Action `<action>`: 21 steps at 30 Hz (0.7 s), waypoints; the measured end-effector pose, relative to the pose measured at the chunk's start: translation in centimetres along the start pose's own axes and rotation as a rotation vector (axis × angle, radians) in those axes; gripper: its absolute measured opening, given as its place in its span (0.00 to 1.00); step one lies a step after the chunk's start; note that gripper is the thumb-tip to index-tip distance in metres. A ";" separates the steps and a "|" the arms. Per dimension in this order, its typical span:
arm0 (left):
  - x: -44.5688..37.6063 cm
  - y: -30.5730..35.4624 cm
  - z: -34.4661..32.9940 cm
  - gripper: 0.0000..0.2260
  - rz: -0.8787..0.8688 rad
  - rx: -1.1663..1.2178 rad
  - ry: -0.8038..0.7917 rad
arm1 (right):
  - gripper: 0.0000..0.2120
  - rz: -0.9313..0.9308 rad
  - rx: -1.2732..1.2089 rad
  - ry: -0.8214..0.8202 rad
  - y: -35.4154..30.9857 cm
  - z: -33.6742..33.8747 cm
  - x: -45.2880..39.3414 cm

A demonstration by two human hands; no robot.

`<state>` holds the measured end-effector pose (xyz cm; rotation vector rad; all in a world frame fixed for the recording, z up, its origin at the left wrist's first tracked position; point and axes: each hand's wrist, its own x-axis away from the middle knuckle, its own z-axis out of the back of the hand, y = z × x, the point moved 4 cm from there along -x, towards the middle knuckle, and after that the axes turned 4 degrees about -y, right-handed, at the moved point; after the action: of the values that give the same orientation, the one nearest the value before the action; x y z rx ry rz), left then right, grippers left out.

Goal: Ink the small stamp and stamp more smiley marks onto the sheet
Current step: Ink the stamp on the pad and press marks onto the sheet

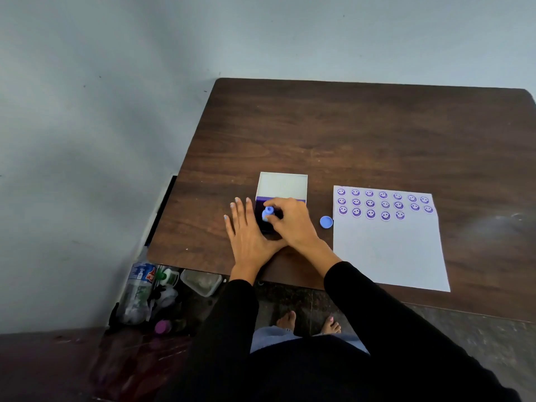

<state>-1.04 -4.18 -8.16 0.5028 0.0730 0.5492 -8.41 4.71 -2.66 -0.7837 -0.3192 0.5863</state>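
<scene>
The fingers [272, 217] of the right hand [293, 223] are pinched together on the small light blue plastic stamp [267, 213]. The stamp stands upright with its bottom down on the dark purple ink pad [259, 211]. The ink pad sits in an open box, and the box's white lid [282, 185] stands open just behind it.

The left hand [248, 236] lies flat on the dark brown wooden bench [333, 132], just beside the ink pad on its left side. Its fingers are spread apart and straight, and they hold nothing. The thumb side of this hand touches the near edge of the ink pad box, right under the right hand.

A small round blue cap [326, 222] lies on the bench between the ink pad and the white sheet of paper [388, 253]. The cap is just beside the left edge of the sheet.

The sheet lies flat to the right of the hands. At its top are three rows of purple smiley marks [384, 203]. The top two rows run all the way across. The third row has a gap near its right end. The lower part of the sheet is blank.

Both arms wear long black sleeves [377, 311]. Under the bench edge, bare feet [307, 323] stand on a dark floor. To the left, on the floor by the pale wall, there is a heap of plastic bottles and tubs [150, 294].
</scene>
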 end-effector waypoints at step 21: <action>-1.8 11.7 -3.8 0.29 -0.334 -0.085 -0.207 | 0.11 -0.534 -0.996 1.051 17.3 16.5 9.6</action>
<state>-9.01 5.18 -6.07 0.4502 -0.0634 0.1713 -15.08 29.53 -3.76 -1.7570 0.2033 -0.5945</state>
